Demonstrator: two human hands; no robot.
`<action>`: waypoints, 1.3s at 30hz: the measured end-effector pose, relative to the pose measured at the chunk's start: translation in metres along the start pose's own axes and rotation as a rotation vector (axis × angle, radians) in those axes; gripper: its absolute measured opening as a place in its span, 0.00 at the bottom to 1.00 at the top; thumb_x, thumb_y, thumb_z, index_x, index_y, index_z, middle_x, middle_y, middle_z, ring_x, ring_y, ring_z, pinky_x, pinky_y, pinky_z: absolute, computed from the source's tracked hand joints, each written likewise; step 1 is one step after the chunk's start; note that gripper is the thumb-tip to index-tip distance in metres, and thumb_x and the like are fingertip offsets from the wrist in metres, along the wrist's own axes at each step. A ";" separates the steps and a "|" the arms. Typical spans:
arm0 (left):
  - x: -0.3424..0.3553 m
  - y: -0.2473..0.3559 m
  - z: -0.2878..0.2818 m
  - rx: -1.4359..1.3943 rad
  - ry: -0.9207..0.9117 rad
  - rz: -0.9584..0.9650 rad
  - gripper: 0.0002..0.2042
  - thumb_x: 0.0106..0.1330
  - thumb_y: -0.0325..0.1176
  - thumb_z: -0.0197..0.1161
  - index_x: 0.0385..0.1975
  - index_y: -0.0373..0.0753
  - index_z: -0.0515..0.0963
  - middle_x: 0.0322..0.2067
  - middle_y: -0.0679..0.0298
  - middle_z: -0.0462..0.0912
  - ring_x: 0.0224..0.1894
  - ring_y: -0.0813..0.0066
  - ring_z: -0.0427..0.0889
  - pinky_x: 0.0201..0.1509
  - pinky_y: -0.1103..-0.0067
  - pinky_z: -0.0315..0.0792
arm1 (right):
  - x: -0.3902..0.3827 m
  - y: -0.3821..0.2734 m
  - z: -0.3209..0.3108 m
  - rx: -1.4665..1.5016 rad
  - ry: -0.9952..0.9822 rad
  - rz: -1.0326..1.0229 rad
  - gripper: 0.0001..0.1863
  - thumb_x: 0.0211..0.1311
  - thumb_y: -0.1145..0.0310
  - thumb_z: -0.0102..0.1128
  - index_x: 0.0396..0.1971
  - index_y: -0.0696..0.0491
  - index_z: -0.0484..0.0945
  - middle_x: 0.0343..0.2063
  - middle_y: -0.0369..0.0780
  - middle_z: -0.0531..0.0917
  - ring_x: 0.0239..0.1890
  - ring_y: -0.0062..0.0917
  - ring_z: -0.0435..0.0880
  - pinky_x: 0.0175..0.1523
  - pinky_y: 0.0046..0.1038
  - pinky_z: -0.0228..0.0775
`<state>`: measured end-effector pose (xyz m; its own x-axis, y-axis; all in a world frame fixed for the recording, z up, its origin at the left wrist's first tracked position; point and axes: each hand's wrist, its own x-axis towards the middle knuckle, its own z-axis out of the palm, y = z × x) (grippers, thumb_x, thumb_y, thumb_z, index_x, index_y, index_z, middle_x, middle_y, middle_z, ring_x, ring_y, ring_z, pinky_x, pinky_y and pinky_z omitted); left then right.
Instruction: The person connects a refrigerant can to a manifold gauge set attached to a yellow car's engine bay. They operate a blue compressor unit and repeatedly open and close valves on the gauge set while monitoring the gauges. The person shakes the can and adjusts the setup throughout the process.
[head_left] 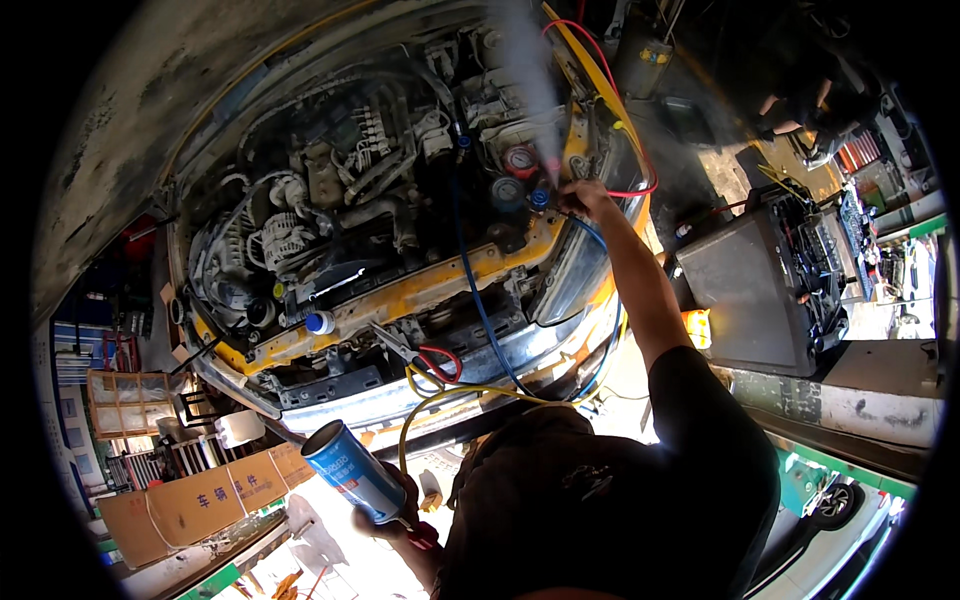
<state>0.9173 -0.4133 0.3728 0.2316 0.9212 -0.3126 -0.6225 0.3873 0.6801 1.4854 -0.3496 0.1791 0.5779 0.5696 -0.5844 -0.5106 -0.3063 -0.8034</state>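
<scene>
My left hand is wrapped round the lower end of a blue refrigerant can, held tilted in front of the car. Beside those fingers shows a red piece, perhaps a valve handle. Over the far right of the engine bay, my right hand has its fingers closed at the side of a manifold gauge set; the exact part pinched is hidden. That set has a red dial, a darker dial and a blue knob. White vapour jets upward from beside the fingers.
An engine lies under the raised hood. Blue, yellow and red hoses run over the car's front. A blue-capped reservoir stands at the front edge. A grey cabinet is at right, cardboard at left.
</scene>
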 end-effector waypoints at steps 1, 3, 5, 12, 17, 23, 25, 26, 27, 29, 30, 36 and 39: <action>0.000 0.000 0.001 -0.001 -0.001 -0.001 0.41 0.43 0.55 0.60 0.55 0.33 0.62 0.38 0.54 0.77 0.37 0.66 0.80 0.32 0.77 0.77 | -0.001 0.000 0.000 -0.008 -0.003 0.006 0.06 0.54 0.73 0.56 0.26 0.62 0.77 0.18 0.46 0.81 0.14 0.26 0.80 0.12 0.21 0.65; 0.000 -0.003 0.006 -0.036 0.124 0.032 0.41 0.43 0.56 0.60 0.55 0.33 0.62 0.37 0.55 0.78 0.35 0.66 0.80 0.32 0.77 0.77 | -0.003 -0.002 0.001 -0.005 0.000 0.021 0.06 0.54 0.74 0.56 0.26 0.62 0.77 0.18 0.46 0.81 0.13 0.26 0.80 0.12 0.21 0.65; 0.002 -0.001 -0.003 -0.024 0.036 -0.002 0.41 0.43 0.55 0.61 0.54 0.33 0.62 0.38 0.55 0.77 0.37 0.66 0.80 0.35 0.78 0.77 | -0.002 -0.002 -0.001 -0.007 -0.007 0.031 0.06 0.54 0.74 0.56 0.27 0.62 0.77 0.18 0.46 0.81 0.13 0.26 0.79 0.12 0.21 0.64; 0.005 -0.001 -0.014 -0.153 -0.008 -0.049 0.39 0.40 0.49 0.67 0.52 0.34 0.63 0.45 0.56 0.73 0.45 0.66 0.75 0.50 0.79 0.72 | -0.007 -0.002 0.000 -0.006 -0.010 0.016 0.06 0.54 0.74 0.57 0.26 0.63 0.76 0.18 0.46 0.80 0.14 0.26 0.79 0.12 0.22 0.64; 0.005 -0.001 -0.001 -0.071 0.024 -0.010 0.38 0.42 0.52 0.61 0.52 0.34 0.63 0.42 0.55 0.74 0.41 0.66 0.77 0.44 0.76 0.75 | 0.000 0.001 -0.002 0.014 -0.006 0.017 0.06 0.54 0.74 0.57 0.26 0.63 0.77 0.18 0.46 0.80 0.13 0.26 0.78 0.12 0.22 0.64; 0.006 -0.004 0.005 -0.093 0.155 0.024 0.38 0.43 0.54 0.56 0.52 0.34 0.63 0.39 0.54 0.75 0.37 0.65 0.79 0.36 0.75 0.77 | 0.003 0.003 -0.004 0.035 -0.015 0.018 0.06 0.52 0.75 0.58 0.26 0.62 0.78 0.18 0.46 0.80 0.14 0.29 0.79 0.13 0.22 0.66; 0.008 -0.003 0.003 -0.092 0.067 -0.004 0.38 0.44 0.55 0.58 0.53 0.35 0.64 0.41 0.55 0.76 0.40 0.66 0.79 0.38 0.77 0.76 | -0.001 0.002 -0.005 0.036 -0.013 0.007 0.06 0.52 0.74 0.59 0.26 0.62 0.78 0.18 0.45 0.80 0.15 0.28 0.79 0.14 0.22 0.67; 0.009 -0.001 0.003 -0.059 -0.059 -0.033 0.38 0.46 0.55 0.60 0.54 0.35 0.64 0.43 0.56 0.76 0.42 0.67 0.78 0.41 0.79 0.74 | -0.003 0.002 -0.005 0.032 0.006 -0.017 0.06 0.53 0.74 0.58 0.26 0.62 0.78 0.17 0.44 0.79 0.14 0.27 0.78 0.13 0.22 0.64; 0.009 0.001 0.004 -0.026 -0.181 -0.061 0.38 0.47 0.55 0.61 0.55 0.36 0.65 0.45 0.58 0.76 0.44 0.68 0.78 0.44 0.81 0.73 | -0.007 0.001 -0.001 0.026 0.023 -0.038 0.07 0.53 0.73 0.58 0.27 0.62 0.78 0.16 0.43 0.79 0.13 0.25 0.77 0.13 0.21 0.61; 0.011 0.000 0.006 -0.029 -0.089 -0.038 0.39 0.45 0.55 0.60 0.55 0.35 0.63 0.43 0.56 0.76 0.41 0.67 0.79 0.39 0.78 0.75 | -0.022 -0.002 -0.006 0.052 -0.045 -0.100 0.07 0.54 0.72 0.58 0.28 0.62 0.78 0.16 0.42 0.78 0.13 0.23 0.76 0.13 0.19 0.58; 0.011 -0.002 0.008 -0.035 -0.037 -0.016 0.39 0.44 0.54 0.60 0.54 0.34 0.62 0.42 0.55 0.76 0.39 0.66 0.79 0.36 0.77 0.76 | -0.034 -0.009 -0.010 0.076 -0.144 -0.141 0.08 0.54 0.72 0.58 0.28 0.63 0.78 0.17 0.41 0.78 0.14 0.22 0.77 0.14 0.18 0.58; 0.014 -0.002 0.024 -0.020 0.123 0.022 0.40 0.44 0.55 0.60 0.56 0.34 0.60 0.43 0.54 0.76 0.38 0.66 0.80 0.32 0.75 0.78 | -0.093 -0.035 -0.056 -0.907 0.190 -0.575 0.11 0.54 0.69 0.57 0.34 0.62 0.78 0.27 0.47 0.81 0.30 0.34 0.82 0.29 0.32 0.71; 0.023 -0.003 0.018 -0.057 0.114 -0.003 0.40 0.44 0.55 0.58 0.56 0.34 0.60 0.43 0.54 0.76 0.38 0.66 0.80 0.31 0.75 0.78 | -0.023 -0.033 -0.074 -1.181 0.578 -0.894 0.16 0.56 0.59 0.53 0.32 0.57 0.81 0.31 0.49 0.82 0.38 0.44 0.80 0.43 0.40 0.71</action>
<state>0.9380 -0.3928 0.3759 0.1488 0.9085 -0.3906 -0.6639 0.3845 0.6414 1.5357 -0.4091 0.2104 0.7015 0.6135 0.3627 0.7126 -0.5969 -0.3686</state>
